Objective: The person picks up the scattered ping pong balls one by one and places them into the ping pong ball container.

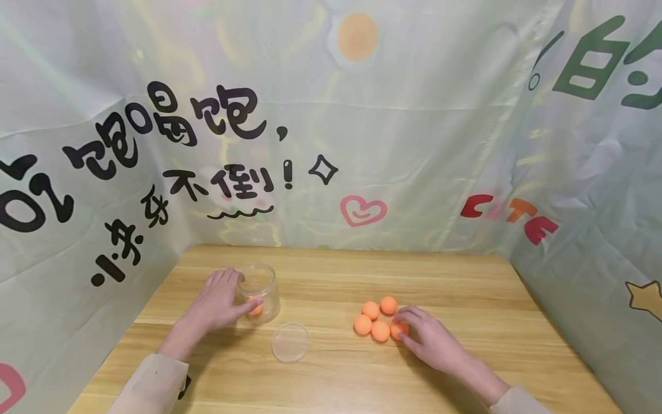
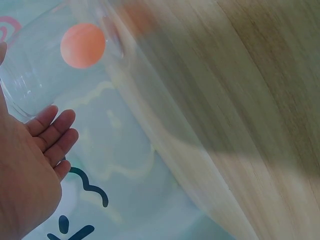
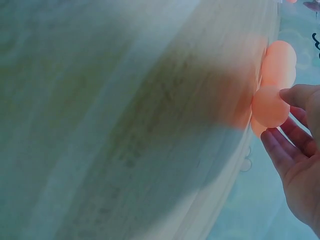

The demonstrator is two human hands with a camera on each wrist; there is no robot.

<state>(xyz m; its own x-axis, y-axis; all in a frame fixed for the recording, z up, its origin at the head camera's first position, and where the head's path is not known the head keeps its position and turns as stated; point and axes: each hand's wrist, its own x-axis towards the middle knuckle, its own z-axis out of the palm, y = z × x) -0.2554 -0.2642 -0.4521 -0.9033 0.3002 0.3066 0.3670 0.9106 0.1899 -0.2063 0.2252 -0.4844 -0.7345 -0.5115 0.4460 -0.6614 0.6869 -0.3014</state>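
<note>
On the left of the table stands a clear round jar, upright and without its lid, with an orange ball inside at the bottom. My left hand grips the jar from its left side, thumb across the front and fingers behind. Over on the right, several orange ping-pong balls lie in a loose cluster. My right hand pinches the nearest-right ball between thumb and fingertips, and that ball still appears to touch the tabletop.
A clear round lid lies flat on the wooden table, in front of the jar and left of the ball cluster. Printed cloth walls stand at the back and both sides of the table.
</note>
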